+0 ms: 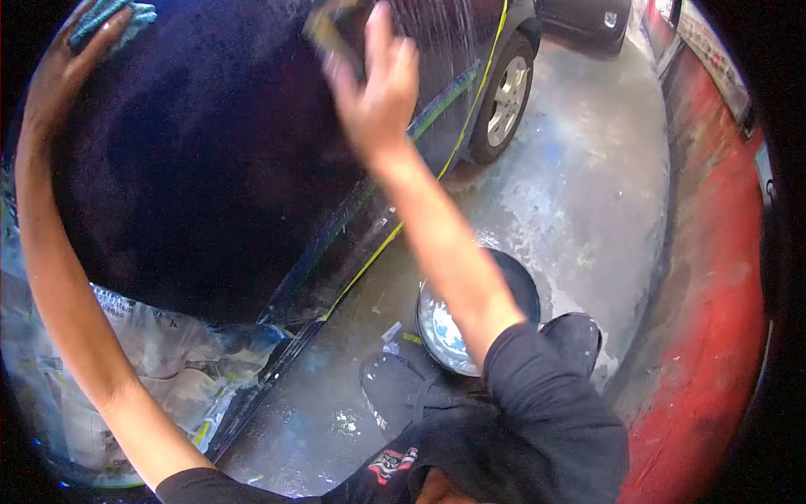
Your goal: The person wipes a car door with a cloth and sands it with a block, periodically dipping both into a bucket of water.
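My left hand (pixel 71 71) is raised at the upper left and grips a folded teal cloth (pixel 126 21) against the top of the dark car panel (pixel 193 168). Blurred by motion, my right hand (pixel 378 97) is at the upper middle over the same panel. Its fingers point up, and a yellowish-grey flat block (pixel 332 29) shows beside the fingers and thumb, held against the panel. Water streaks run down the panel to the right of that hand.
A round black bucket (pixel 445 328) of water stands between my knees on the wet floor (pixel 579 193). Yellow tape (pixel 365 269) lines the car's lower edge. Masking paper (pixel 159 344) is at lower left, a wheel (pixel 506 97) ahead, and a red car (pixel 714 294) on the right.
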A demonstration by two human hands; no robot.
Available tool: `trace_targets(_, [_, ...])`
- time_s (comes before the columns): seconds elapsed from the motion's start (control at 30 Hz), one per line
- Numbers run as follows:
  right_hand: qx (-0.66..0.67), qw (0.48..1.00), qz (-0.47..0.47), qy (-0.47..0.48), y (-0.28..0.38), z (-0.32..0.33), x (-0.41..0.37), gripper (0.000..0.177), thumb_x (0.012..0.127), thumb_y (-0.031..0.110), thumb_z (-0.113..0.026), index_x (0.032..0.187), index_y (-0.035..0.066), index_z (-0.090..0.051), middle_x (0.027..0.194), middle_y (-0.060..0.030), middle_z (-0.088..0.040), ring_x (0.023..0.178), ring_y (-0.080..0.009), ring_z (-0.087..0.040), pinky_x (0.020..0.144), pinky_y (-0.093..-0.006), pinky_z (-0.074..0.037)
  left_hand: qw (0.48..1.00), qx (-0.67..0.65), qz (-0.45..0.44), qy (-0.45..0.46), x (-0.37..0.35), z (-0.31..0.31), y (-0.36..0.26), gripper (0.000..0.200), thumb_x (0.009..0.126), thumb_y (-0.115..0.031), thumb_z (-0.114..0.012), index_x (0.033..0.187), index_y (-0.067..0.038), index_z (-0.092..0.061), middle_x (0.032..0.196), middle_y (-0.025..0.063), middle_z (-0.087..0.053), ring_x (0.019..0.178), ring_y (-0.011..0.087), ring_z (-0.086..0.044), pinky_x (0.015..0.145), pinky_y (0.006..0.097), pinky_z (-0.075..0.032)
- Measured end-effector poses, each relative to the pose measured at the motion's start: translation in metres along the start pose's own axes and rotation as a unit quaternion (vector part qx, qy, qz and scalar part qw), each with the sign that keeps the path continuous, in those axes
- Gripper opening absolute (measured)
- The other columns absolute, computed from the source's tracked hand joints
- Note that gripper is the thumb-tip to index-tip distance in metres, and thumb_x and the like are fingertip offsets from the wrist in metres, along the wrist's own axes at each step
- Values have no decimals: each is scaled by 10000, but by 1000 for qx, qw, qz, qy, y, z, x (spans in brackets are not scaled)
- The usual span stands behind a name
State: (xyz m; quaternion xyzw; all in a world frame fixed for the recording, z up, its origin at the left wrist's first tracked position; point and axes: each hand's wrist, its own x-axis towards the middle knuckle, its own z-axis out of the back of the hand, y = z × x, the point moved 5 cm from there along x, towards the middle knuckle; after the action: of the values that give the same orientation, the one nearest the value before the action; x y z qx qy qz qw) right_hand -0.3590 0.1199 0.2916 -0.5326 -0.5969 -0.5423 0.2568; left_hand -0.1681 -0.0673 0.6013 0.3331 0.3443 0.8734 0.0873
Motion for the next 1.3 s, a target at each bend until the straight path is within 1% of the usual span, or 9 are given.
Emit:
trace_targets(0.07, [-39, 999, 6, -25, -47, -24, 52, 539, 864, 378, -774, 1232, 15, -619, 1093, -288, -575, 912, -470, -571, 780, -548, -470, 999, -12, 16, 50, -16, -24, 13, 497, 1070, -350, -539, 1539, -190, -500, 1595, 82, -474, 1480, 234, -433, 1234, 406, -348])
trace_targets(0.13, [-30, 981, -186, 43, -33, -8, 74, 719, 977, 348, -682, 1563, 46, -395, 1195, -324, -622, 1098, -490, -607, 962, -516, -488, 995, -32, 31, 86, -33, -40, 28, 507, 1087, -363, -499, 1560, -185, -468, 1607, 75, -457, 1488, 224, -419, 1238, 406, -350])
trace_targets(0.37, [16, 997, 77, 6, 41, 22, -87, 797, 820, 342, -830, 1496, 62, -513, 999, -141, -560, 845, -331, -564, 728, -430, -471, 989, -74, 53, 114, -46, -45, 39, 517, 1093, -370, -485, 1573, -183, -443, 1619, 69, -436, 1487, 220, -421, 1235, 409, -359])
trace_targets(0.47, [-18, 984, -133, 116, -60, -13, 20, 590, 853, 284, -788, 1292, -55, -586, 1153, -286, -616, 1048, -475, -591, 887, -493, -491, 988, -82, 55, 115, -40, -51, 42, 521, 1096, -372, -479, 1579, -182, -433, 1625, 66, -427, 1486, 218, -422, 1233, 411, -362])
trace_targets(0.53, [-3, 963, -266, 47, -78, -8, 77, 750, 974, 391, -664, 1565, 28, -382, 1458, -411, -465, 1330, -544, -493, 1107, -517, -420, 988, -88, 59, 116, -36, -52, 41, 524, 1098, -374, -475, 1582, -181, -426, 1628, 64, -421, 1485, 217, -423, 1232, 412, -365])
trace_targets(0.73, [21, 999, 22, 38, 16, 18, -59, 837, 873, 344, -785, 1535, -33, -439, 1017, -182, -559, 912, -361, -579, 831, -462, -498, 985, -119, 92, 90, -27, -37, 45, 533, 1103, -380, -463, 1594, -180, -405, 1639, 59, -403, 1484, 213, -425, 1229, 414, -372])
trace_targets(0.93, [-12, 984, -173, 50, -56, 0, 76, 756, 953, 360, -703, 1560, 28, -396, 1302, -389, -585, 1230, -516, -576, 1054, -504, -460, 995, -87, 34, -28, -13, -27, 20, 536, 1076, -409, -532, 1570, -219, -451, 1603, 76, -451, 1473, 255, -437, 1240, 413, -336])
trace_targets(1.13, [10, 996, 52, 76, 50, 13, -38, 889, 878, 357, -781, 1556, -56, -382, 1000, -216, -550, 846, -374, -555, 798, -443, -480, 994, -58, -29, -91, 9, 39, -65, 471, 858, -386, -801, 1112, 7, -748, 1140, 159, -754, 1102, 324, -683, 987, 439, -527])
trace_targets(1.3, [-18, 997, -57, 51, -21, -25, 116, 784, 923, 347, -737, 1552, 22, -400, 1151, -322, -596, 1025, -478, -611, 904, -515, -497, 993, -78, 83, -15, 7, 32, -54, 492, 823, -257, -776, 1253, -42, -669, 1379, 186, -559, 1234, 353, -579, 1061, 527, -493])
